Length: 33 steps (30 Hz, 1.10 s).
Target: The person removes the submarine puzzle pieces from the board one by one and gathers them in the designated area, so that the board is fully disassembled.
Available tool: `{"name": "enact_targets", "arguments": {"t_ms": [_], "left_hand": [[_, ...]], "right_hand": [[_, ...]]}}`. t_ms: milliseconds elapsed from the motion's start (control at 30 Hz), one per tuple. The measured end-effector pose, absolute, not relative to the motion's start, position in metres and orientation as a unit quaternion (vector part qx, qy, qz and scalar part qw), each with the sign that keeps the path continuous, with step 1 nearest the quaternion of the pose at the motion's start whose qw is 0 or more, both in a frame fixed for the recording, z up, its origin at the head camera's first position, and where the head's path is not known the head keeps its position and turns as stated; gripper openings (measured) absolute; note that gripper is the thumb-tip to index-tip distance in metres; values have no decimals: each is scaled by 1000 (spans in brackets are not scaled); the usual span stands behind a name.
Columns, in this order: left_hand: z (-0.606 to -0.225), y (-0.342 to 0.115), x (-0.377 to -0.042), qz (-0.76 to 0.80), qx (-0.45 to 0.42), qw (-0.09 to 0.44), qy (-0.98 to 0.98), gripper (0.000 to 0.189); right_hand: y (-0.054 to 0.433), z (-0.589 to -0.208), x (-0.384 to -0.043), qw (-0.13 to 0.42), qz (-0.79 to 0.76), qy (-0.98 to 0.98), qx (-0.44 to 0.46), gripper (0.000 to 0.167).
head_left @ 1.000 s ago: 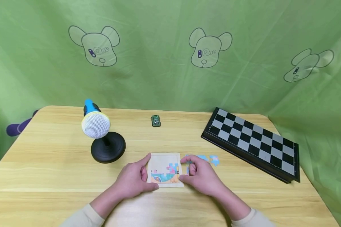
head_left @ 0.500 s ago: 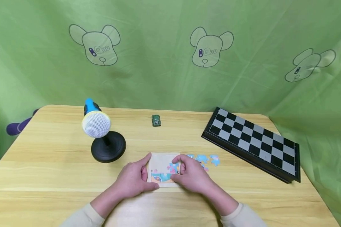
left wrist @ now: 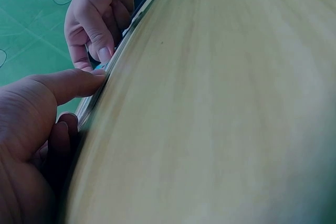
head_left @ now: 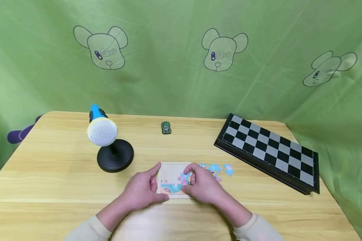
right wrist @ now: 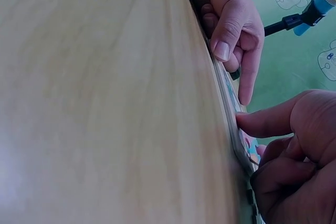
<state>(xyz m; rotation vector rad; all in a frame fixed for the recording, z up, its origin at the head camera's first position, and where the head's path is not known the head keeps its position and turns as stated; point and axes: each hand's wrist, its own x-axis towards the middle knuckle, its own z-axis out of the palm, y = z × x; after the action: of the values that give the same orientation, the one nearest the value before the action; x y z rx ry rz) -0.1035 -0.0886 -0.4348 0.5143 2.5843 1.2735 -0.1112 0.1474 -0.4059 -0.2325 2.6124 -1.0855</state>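
A square jigsaw puzzle board [head_left: 169, 169] with a pale frame lies on the table near its front. Its lower part carries fitted pieces in blue, pink and orange. My left hand [head_left: 141, 190] holds the board's left side, index finger at the upper left corner and thumb at the lower left one. Over the board's right side, my right hand [head_left: 206, 185] has thumb and index finger at opposite sides of a pink and blue puzzle piece [head_left: 184, 179]. In the right wrist view, the right thumb [right wrist: 262, 121] meets the board's near edge; the other fingers are curled.
Several loose puzzle pieces [head_left: 215, 168] lie right of the board, partly hidden by the right hand. A black-and-white chessboard case [head_left: 268, 150] stands further right. At left is a toy microphone [head_left: 102, 132] on a black stand, and a small green toy car [head_left: 166, 128] sits behind.
My right hand has moved left from the board's right edge onto the fitted pieces, uncovering more loose pieces behind it. In the last half second it barely moves. The left hand keeps its place.
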Motion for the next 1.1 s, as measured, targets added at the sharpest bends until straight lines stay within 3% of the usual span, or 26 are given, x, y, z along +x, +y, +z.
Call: {"name": "enact_targets", "arguments": {"t_ms": [733, 1100], "left_hand": [[-435, -88, -103, 429, 173, 107, 880, 104], [-435, -89, -103, 433, 171, 108, 879, 104]], "right_hand": [[150, -392, -112, 150, -380, 908, -90, 40], [161, -398, -114, 167, -359, 912, -110, 30]]}}
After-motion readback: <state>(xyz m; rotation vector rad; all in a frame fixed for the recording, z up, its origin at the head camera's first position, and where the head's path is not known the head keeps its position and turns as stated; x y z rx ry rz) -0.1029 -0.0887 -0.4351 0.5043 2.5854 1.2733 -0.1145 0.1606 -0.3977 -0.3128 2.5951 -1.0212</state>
